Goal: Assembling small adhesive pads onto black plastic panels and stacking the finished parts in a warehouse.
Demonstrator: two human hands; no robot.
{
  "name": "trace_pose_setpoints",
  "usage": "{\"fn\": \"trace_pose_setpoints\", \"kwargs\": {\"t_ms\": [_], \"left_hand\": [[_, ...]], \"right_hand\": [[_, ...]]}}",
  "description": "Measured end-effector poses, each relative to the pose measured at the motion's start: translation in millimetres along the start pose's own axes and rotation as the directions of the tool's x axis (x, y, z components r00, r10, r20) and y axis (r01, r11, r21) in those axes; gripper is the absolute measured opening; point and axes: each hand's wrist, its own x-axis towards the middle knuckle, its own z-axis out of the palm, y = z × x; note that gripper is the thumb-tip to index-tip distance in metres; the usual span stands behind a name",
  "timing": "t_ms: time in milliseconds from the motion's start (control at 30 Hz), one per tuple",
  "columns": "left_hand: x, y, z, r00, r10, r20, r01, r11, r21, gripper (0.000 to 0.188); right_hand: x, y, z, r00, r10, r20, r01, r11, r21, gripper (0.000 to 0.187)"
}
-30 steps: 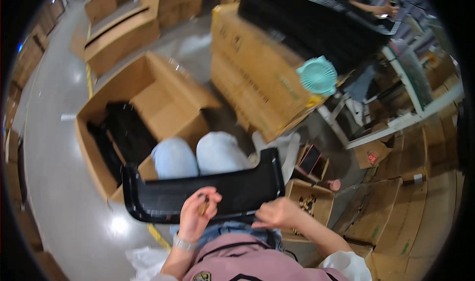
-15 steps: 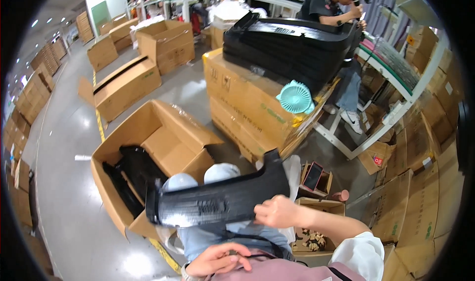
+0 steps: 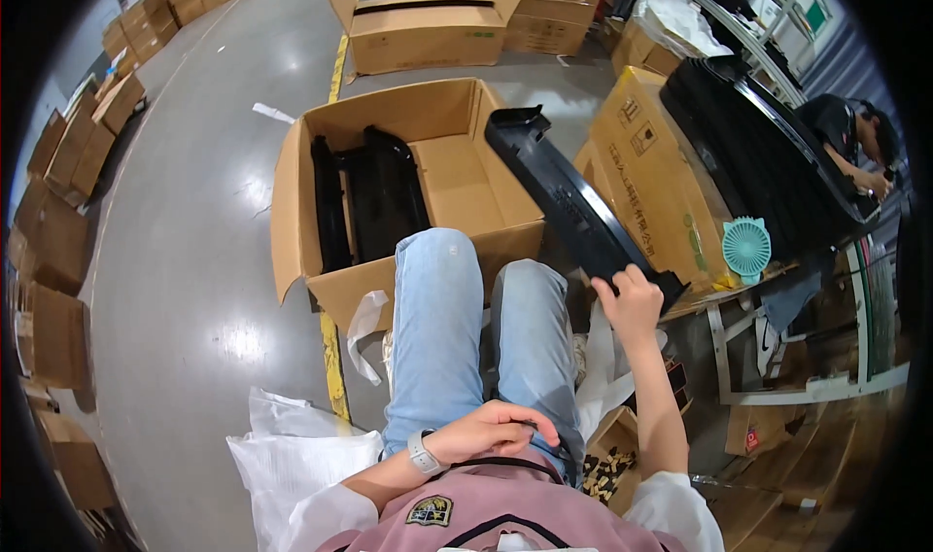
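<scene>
Panel [image 3: 573,197], black, long: runs from about 1 o'clock to just past 3 o'clock, its near end partly covered by the fingers; whether its underside touches anything is hidden.

Right hand [image 3: 632,306], between 3 and 4 o'clock: gripping the panel's near end by the edge.

Left hand [image 3: 491,433], at 6 o'clock, over the lap: fingers loosely curled; the palm is turned out of sight, so cannot tell whether it holds anything.

Open carton [image 3: 462,178], at 11 o'clock: black parts [image 3: 389,192] inside, their lower ends cut off by the near wall.

Sealed carton [image 3: 607,158], toward 2 o'clock: partly masked by the panel; black stack [image 3: 743,149] on top, pieces too merged to count.

Teal fan [image 3: 746,249], at 3 o'clock, against the sealed carton.

Small box [image 3: 612,435], at 5 o'clock: loose little pieces [image 3: 604,472], too small to identify; sleeve and body hide part.

Plastic bag [image 3: 282,455], white, between 7 and 8 o'clock: contents unreadable.

Co-worker [image 3: 826,124], between 2 and 3 o'clock: lower body mostly hidden.
</scene>
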Motion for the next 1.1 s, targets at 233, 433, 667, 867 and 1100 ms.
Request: {"fn": "trace_pose_setpoints", "kwargs": {"t_ms": [233,433,667,867,1100], "left_hand": [[-27.0,-3.3,-15.9,0.943,0.13,-0.307,-0.134,0.991,0.009,0.025],[-15.2,10.1,-24.2,0.927,0.118,-0.356,-0.122,0.993,0.011,0.025],[12.2,47.1,-11.5,0.87,0.197,-0.452,-0.12,0.974,0.194,0.021],[27.4,42.7,-19.2,0.869,0.18,-0.461,-0.105,0.978,0.182,0.019],[27.4,54.5,-34.8,0.803,0.209,-0.558,-0.128,0.975,0.18,0.021]], "right_hand": [[36.3,14.1,122.7,0.994,0.104,0.033,-0.097,0.983,-0.154,0.031],[2.7,5.7,202.1,0.991,0.125,0.053,-0.127,0.991,0.034,0.028],[16.0,-15.5,222.8,0.96,0.024,0.278,-0.059,0.991,0.121,0.02],[37.5,-20.1,217.1,0.914,0.021,0.404,-0.095,0.982,0.164,0.026],[38.8,-38.6,138.9,0.863,0.351,0.364,-0.49,0.402,0.774,0.022]]}}
